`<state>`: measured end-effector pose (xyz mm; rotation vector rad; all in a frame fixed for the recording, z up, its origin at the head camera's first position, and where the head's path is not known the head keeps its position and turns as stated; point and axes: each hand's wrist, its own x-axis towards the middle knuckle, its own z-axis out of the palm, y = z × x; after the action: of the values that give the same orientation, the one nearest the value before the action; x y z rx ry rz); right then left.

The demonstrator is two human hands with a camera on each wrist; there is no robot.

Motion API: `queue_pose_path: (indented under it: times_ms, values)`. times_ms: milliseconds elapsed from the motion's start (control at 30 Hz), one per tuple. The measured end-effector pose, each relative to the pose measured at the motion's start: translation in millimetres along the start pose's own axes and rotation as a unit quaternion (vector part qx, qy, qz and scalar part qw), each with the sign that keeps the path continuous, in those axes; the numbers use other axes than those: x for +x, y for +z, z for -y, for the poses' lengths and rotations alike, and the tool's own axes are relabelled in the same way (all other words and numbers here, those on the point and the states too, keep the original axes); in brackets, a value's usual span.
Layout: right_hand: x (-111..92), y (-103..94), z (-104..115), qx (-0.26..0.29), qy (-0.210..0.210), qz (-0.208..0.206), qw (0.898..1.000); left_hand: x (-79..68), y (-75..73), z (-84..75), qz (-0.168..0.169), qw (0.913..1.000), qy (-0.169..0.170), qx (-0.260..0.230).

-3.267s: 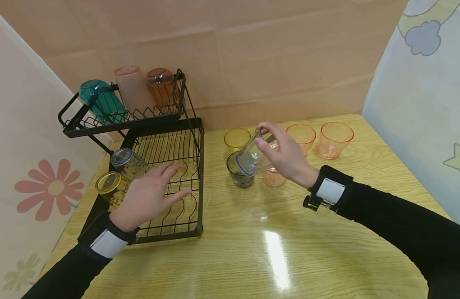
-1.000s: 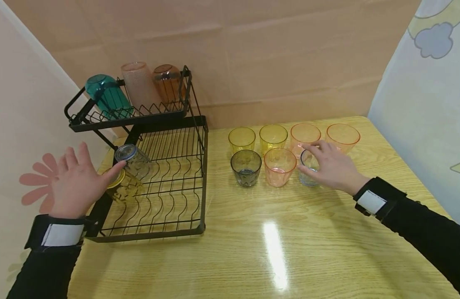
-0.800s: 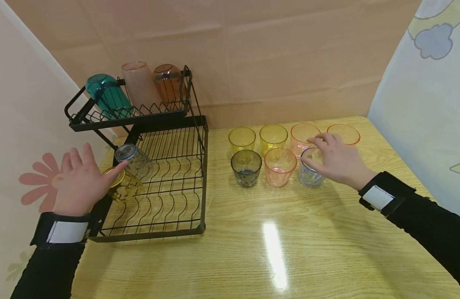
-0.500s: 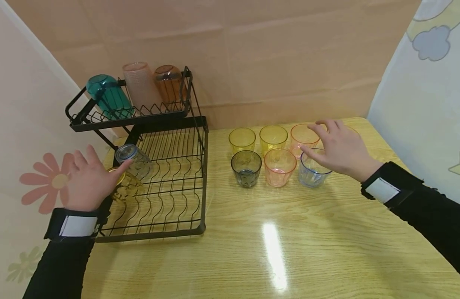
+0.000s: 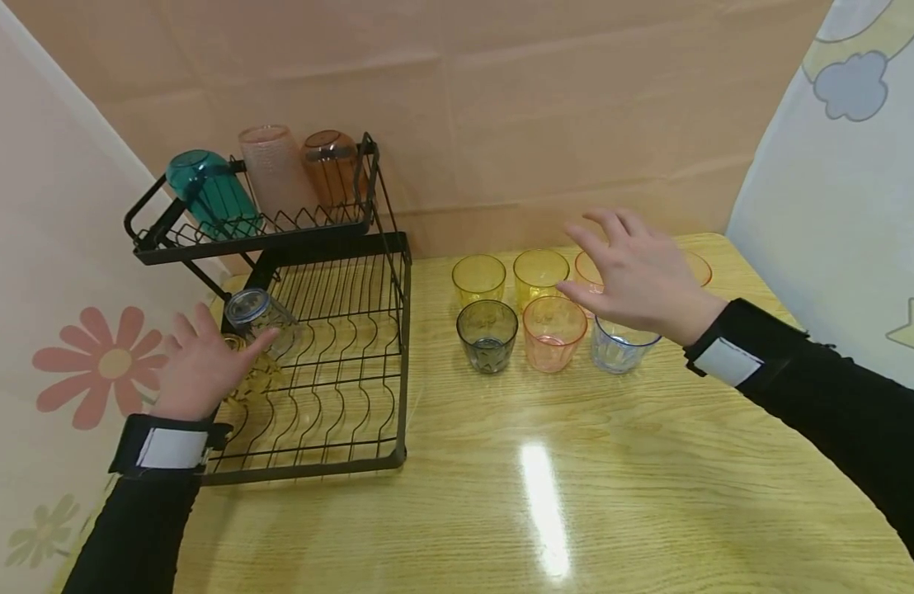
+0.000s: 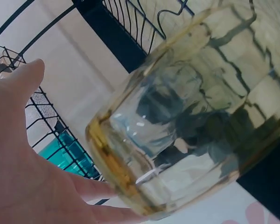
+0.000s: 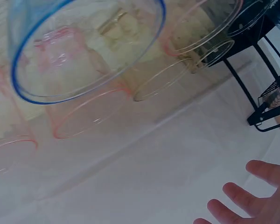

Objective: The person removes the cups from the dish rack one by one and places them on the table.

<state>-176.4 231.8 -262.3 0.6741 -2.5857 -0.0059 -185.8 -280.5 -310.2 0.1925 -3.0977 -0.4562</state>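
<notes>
My left hand [image 5: 204, 367], fingers spread, is beside a yellow glass [image 5: 256, 379] lying tilted at the left of the black dish rack [image 5: 338, 469]. In the left wrist view the yellow glass [image 6: 200, 116] covers some fingertips, so I cannot tell whether they touch it. Just behind it leans a clear blue-rimmed glass [image 5: 267, 318]. My right hand [image 5: 643, 276] hovers with spread fingers above the glasses on the table, holding nothing. Below it a blue-rimmed glass [image 5: 619, 353] stands upright, ending the front row after a grey glass [image 5: 488, 345] and a pink glass [image 5: 552, 342].
Behind the front row stand two yellow glasses, one at the left end [image 5: 479, 280], and two pink ones partly hidden by my right hand. The rack's upper tier holds a teal glass [image 5: 215, 194], a pink tumbler [image 5: 277, 177] and an amber glass [image 5: 332, 173], all upside down.
The blue-rimmed glass went from my right hand to the table's front row, and that hand has since let go and lifted. My left hand moved off leftward, then back toward the yellow glass.
</notes>
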Motion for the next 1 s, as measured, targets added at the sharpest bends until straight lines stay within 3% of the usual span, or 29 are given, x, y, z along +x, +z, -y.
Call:
queue_pose_path:
  times_ms: [200, 500, 800, 1000]
  values:
    - [10, -2.8, 13, 0.009, -0.015, 0.002, 1.0, -2.0, 4.5, -1.4, 0.024, 0.9997, 0.007, 0.009]
    - [23, -4.4, 31, 0.019, -0.032, 0.014, 0.999, -2.7, 11.3, 1.1, 0.017, 0.9994, 0.02, 0.025]
    - [34, 2.1, 53, 0.014, -0.037, 0.052, 0.998, -4.5, 13.8, 6.0, 0.058, 0.9978, 0.019, 0.028]
    - [38, 13.4, 70, 0.018, -0.062, 0.055, 0.996, -3.2, 16.3, 8.8, 0.048, 0.9967, 0.043, 0.05]
